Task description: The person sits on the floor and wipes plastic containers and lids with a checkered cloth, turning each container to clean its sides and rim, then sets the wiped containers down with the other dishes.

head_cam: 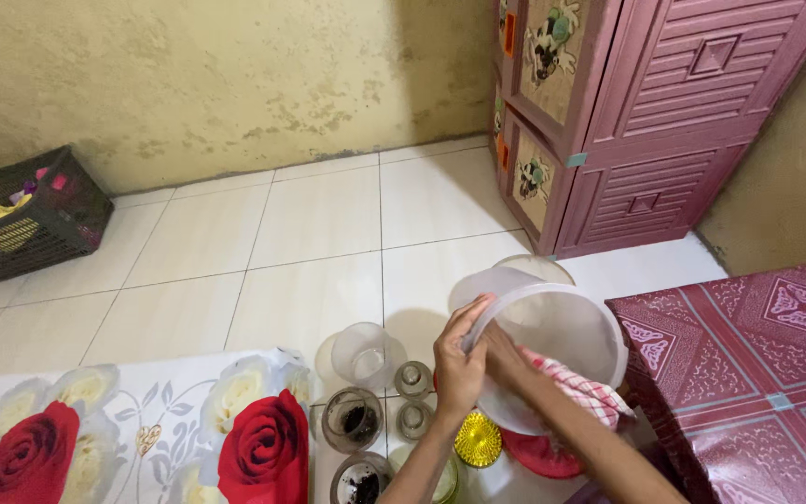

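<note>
Both your hands meet at the translucent plastic container [552, 327], lower right of centre: left hand [459, 369] fingers [474, 310] clamped over its rim, right hand [507, 359] inside, pressing a checked cloth [585, 392].

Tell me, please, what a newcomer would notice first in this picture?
First, the two hands at lower centre: the left hand holds the rim of a translucent plastic container, while the right hand wipes inside it with a red checked cloth. Next, the red rose cloth at lower left, and the maroon cabinet at upper right.
</note>
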{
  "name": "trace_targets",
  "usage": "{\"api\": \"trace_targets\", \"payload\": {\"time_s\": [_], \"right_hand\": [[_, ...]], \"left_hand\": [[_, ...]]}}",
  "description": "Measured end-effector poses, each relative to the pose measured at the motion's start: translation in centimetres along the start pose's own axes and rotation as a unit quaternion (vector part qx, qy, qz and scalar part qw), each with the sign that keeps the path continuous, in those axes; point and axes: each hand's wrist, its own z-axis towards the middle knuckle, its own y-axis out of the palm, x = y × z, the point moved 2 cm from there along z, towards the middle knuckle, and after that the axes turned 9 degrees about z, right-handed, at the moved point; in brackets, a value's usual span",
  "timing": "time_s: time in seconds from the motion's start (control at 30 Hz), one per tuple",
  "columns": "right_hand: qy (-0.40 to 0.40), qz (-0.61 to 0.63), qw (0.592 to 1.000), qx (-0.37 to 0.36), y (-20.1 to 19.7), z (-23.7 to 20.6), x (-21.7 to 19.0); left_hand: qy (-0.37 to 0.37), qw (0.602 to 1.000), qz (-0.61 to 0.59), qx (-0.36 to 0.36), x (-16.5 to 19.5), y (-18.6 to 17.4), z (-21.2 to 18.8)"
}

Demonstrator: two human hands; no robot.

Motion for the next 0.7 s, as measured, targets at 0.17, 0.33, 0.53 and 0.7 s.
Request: {"api": "trace_targets", "payload": {"time_s": [0.17, 0.33, 0.53, 0.7], "right_hand": [[0.010, -0.441, 0.888, -0.126, -4.2, 1.1, 1.8], [0.155, -0.491, 0.856, -0.051, -4.5, -0.9, 2.2], [0.153, -0.009, 0.988, -0.019, -0.9, -2.5, 1.1], [0.123, -0.036, 0.992, -0.002, -1.0, -2.5, 0.1]], "left_hand": [[0.004, 1.000, 0.000, 0.022, 0.4, 0.1, 0.3], [0.016, 0.999, -0.006, 0.034, 0.3, 0.7, 0.1], [-0.042, 0.997, -0.045, 0.048, -1.3, 0.8, 0.4], [-0.087, 0.992, -0.014, 0.086, -2.2, -0.9, 1.9]]}}
